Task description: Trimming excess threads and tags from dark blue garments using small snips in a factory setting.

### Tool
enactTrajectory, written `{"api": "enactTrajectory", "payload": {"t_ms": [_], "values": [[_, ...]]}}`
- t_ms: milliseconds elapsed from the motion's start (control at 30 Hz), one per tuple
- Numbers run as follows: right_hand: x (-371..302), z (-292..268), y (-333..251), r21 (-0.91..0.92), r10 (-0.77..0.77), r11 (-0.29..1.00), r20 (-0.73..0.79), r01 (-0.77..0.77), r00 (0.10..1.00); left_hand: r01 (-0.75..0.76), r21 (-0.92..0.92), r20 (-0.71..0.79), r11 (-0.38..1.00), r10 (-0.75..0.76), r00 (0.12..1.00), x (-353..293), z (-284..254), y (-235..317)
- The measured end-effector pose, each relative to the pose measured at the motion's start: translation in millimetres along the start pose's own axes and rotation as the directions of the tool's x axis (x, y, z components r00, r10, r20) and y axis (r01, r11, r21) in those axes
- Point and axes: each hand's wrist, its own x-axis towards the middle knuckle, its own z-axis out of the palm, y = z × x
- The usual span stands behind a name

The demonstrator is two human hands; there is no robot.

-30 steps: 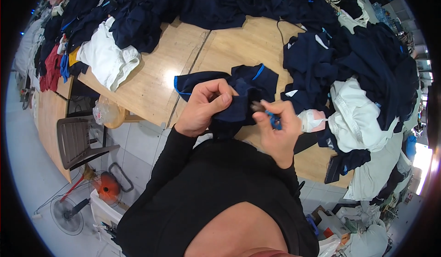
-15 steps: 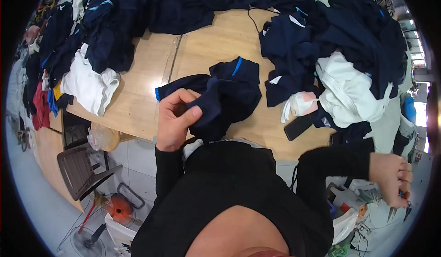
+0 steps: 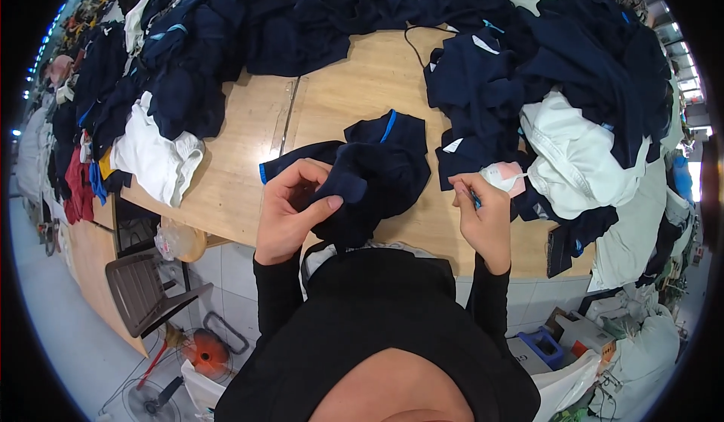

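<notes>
right grip [image 3: 486,218] back over the table [image 3: 354,90]; half a second ago it was swung far out to the person's right. fingers closed round a small blue tool [image 3: 476,200], mostly hidden. left grip [image 3: 292,214] unchanged, thumb and fingers pinching an edge of the navy garment [image 3: 388,169]. garment lies between the two grips, nearer the left: crumpled, dark, bright blue strip [image 3: 389,126] beyond the left grip, narrow blue-edged end [image 3: 263,173] just past its knuckles.

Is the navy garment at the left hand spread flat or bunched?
Bunched: the navy garment lies rumpled, one part pinched by the left hand.
</notes>
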Motion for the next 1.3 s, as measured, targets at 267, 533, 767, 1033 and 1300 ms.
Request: {"api": "enactTrajectory", "payload": {"t_ms": [267, 533, 767, 1033, 1300], "values": [[2, -2, -33, 0.2, -0.04, 0.98, 0.185, 0.002, 0.982, 0.013, -0.235, -0.076, 0.972, -0.032, 0.997, 2, 2, -10], [3, 79, -65, 0.2, -0.439, 0.886, 0.074, 0.418, 0.895, 0.198, -0.412, -0.12, 0.889, -0.268, 0.956, 29, 34, -9], [-7, 44, -46, 0.807, 0.159, 0.552, 0.145, -0.209, 0.977, -0.227, 0.513, 0.286, 0.828, 0.085, 0.954, 26, -3, -43], [5, 16, -19, 0.883, 0.146, 0.467, -0.044, -0.03, 0.988, 0.058, 0.131, -0.148, 0.99, -0.039, 0.988, -8, -23, -49], [11, 16, -37, 0.86, 0.257, 0.496, -0.011, -0.122, 0.966, 0.084, -0.017, -0.325, 0.996, -0.085, 0.942, 12, -11, -29]]}}
